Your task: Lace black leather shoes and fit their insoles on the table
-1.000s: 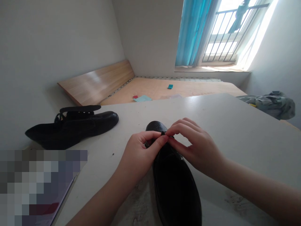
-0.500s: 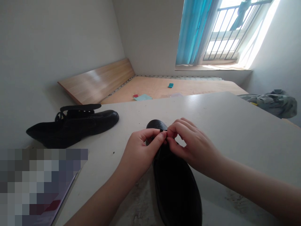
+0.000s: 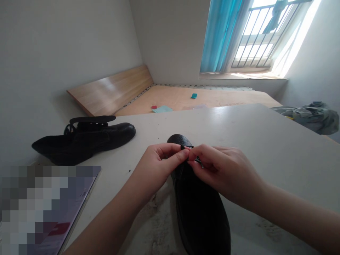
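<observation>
A black leather shoe [image 3: 203, 212] lies on the white table in front of me, its rounded toe [image 3: 179, 139] pointing away. Over its lacing area, my left hand [image 3: 166, 159] is closed, thumb and forefinger pinching a small black bit that looks like part of the shoelace. Touching those fingertips from the right, my right hand [image 3: 221, 164] pinches the thin black shoelace [image 3: 199, 163], a stretch of which shows under its fingers. The eyelets are hidden behind the fingers. Farther left stands a second black shoe [image 3: 90, 141] with a row of eyelets and its flap raised.
A flat item with a purple printed surface [image 3: 77, 212], partly pixelated, lies at the near left of the white table [image 3: 239, 124]. Behind the table is a light wooden surface [image 3: 225, 97] with small coloured pieces. Bunched grey-green cloth [image 3: 316, 118] lies at the right.
My right hand's fingers have curled in closer, and a stretch of shoelace now shows beneath them. My left hand keeps its pinch. The view has shifted slightly.
</observation>
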{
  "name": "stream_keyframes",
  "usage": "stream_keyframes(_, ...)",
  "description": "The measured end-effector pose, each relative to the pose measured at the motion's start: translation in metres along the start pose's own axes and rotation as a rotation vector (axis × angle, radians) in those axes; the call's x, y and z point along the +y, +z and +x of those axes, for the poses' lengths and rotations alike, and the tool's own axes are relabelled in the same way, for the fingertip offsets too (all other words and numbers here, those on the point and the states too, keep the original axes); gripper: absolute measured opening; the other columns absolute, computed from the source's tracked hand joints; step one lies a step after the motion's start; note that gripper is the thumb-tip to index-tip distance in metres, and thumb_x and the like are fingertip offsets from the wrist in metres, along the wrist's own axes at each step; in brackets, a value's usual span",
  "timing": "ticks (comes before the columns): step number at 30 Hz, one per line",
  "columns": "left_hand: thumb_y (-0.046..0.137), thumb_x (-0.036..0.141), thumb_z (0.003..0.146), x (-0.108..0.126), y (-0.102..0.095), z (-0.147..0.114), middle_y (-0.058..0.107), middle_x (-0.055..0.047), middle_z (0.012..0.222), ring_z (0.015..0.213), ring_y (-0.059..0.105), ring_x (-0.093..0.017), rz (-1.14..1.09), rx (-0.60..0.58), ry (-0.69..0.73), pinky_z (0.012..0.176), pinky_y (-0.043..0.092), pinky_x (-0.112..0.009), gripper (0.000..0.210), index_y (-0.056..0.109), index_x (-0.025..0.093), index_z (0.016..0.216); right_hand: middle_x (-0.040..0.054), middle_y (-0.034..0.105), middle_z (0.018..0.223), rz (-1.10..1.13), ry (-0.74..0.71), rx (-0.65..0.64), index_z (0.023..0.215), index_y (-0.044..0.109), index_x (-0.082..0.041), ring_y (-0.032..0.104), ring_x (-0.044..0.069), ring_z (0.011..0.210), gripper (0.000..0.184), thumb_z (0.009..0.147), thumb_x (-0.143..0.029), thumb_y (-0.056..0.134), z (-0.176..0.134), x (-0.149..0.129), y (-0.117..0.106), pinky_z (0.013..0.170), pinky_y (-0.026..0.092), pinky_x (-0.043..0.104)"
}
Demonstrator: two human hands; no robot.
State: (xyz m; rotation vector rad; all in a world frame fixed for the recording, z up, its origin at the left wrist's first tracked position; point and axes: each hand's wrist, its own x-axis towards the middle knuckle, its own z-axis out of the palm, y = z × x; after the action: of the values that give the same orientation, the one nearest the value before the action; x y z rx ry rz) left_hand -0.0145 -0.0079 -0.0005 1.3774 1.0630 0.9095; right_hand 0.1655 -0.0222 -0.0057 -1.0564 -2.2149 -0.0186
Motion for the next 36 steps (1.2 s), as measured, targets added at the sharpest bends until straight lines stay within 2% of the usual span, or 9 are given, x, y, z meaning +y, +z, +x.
stream_keyframes(3, 0.074, 0.031, 0.077, 0.003, -0.001, 0.0, 0.076, -0.001, 0.082, 0.083, 0.065, -0.015, -0.067, -0.025, -0.04, 0.077, 0.047, -0.024, 0.013, 0.079, 0.02, 0.083, -0.0069, 0.042, 0.053, 0.14, 0.066, -0.052, 0.078, 0.056, -0.019, 0.036, 0.006, 0.045, 0.009, 0.087, -0.019, 0.056, 0.0, 0.002, -0.001, 0.045, 0.028, 0.02)
stream_keyframes(7, 0.075, 0.028, 0.075, 0.003, -0.002, 0.0, 0.076, -0.001, 0.081, 0.079, 0.064, -0.014, -0.048, -0.019, -0.031, 0.074, 0.046, -0.023, 0.012, 0.079, 0.021, 0.084, -0.0069, 0.043, 0.056, 0.456, 0.3, -0.143, 0.081, 0.057, -0.02, 0.038, 0.007, 0.05, 0.004, 0.085, -0.02, 0.056, 0.002, 0.002, -0.002, 0.047, 0.031, 0.019)
stream_keyframes(11, 0.074, 0.028, 0.076, 0.002, -0.003, 0.002, 0.074, -0.001, 0.079, 0.076, 0.063, -0.014, -0.04, -0.02, -0.02, 0.071, 0.046, -0.024, 0.014, 0.08, 0.021, 0.087, -0.0075, 0.038, 0.053, 0.752, 0.47, -0.23, 0.081, 0.056, -0.018, 0.033, 0.007, 0.049, 0.01, 0.087, -0.026, 0.055, 0.007, 0.003, -0.003, 0.045, 0.026, 0.02)
stream_keyframes(15, 0.073, 0.028, 0.076, 0.002, -0.005, 0.003, 0.074, -0.001, 0.081, 0.077, 0.062, -0.014, -0.028, -0.048, 0.013, 0.073, 0.045, -0.025, 0.012, 0.079, 0.022, 0.086, -0.0095, 0.037, 0.052, 0.921, 0.551, -0.282, 0.089, 0.054, -0.018, 0.031, 0.007, 0.049, 0.017, 0.084, -0.032, 0.061, 0.009, 0.01, -0.003, 0.046, 0.023, 0.021)
stream_keyframes(18, 0.072, 0.029, 0.078, 0.002, -0.006, 0.004, 0.072, -0.001, 0.079, 0.076, 0.06, -0.014, 0.048, -0.052, 0.041, 0.072, 0.044, -0.026, 0.013, 0.078, 0.021, 0.085, -0.0093, 0.035, 0.052, 0.963, 0.588, -0.34, 0.094, 0.06, -0.017, 0.03, 0.007, 0.049, 0.024, 0.082, -0.037, 0.065, 0.01, 0.017, -0.003, 0.046, 0.021, 0.022)
stream_keyframes(25, 0.07, 0.029, 0.079, 0.002, -0.009, 0.005, 0.071, -0.001, 0.075, 0.075, 0.059, -0.016, 0.118, -0.075, 0.094, 0.072, 0.043, -0.027, 0.011, 0.078, 0.022, 0.082, -0.0051, 0.041, 0.053, 0.855, 0.628, -0.4, 0.08, 0.068, -0.016, 0.033, 0.008, 0.049, 0.025, 0.078, -0.041, 0.066, 0.01, 0.018, -0.005, 0.046, 0.021, 0.024)
stream_keyframes(31, 0.071, 0.028, 0.078, 0.009, -0.016, 0.002, 0.073, -0.001, 0.08, 0.079, 0.061, -0.018, 0.327, -0.126, 0.157, 0.072, 0.044, -0.029, 0.009, 0.078, 0.024, 0.081, -0.0065, 0.035, 0.052, 0.845, 0.608, -0.313, 0.076, 0.065, -0.014, 0.029, 0.007, 0.05, 0.019, 0.076, -0.033, 0.063, 0.008, 0.011, 0.002, 0.046, 0.019, 0.022)
stream_keyframes(36, 0.072, 0.028, 0.076, 0.013, -0.012, -0.004, 0.072, -0.001, 0.081, 0.079, 0.061, -0.018, 0.503, -0.017, 0.227, 0.074, 0.042, -0.031, 0.006, 0.077, 0.026, 0.077, -0.0053, 0.039, 0.057, 0.885, 0.591, -0.293, 0.077, 0.061, -0.014, 0.031, 0.007, 0.053, 0.016, 0.076, -0.031, 0.061, 0.009, 0.01, 0.004, 0.048, 0.021, 0.022)
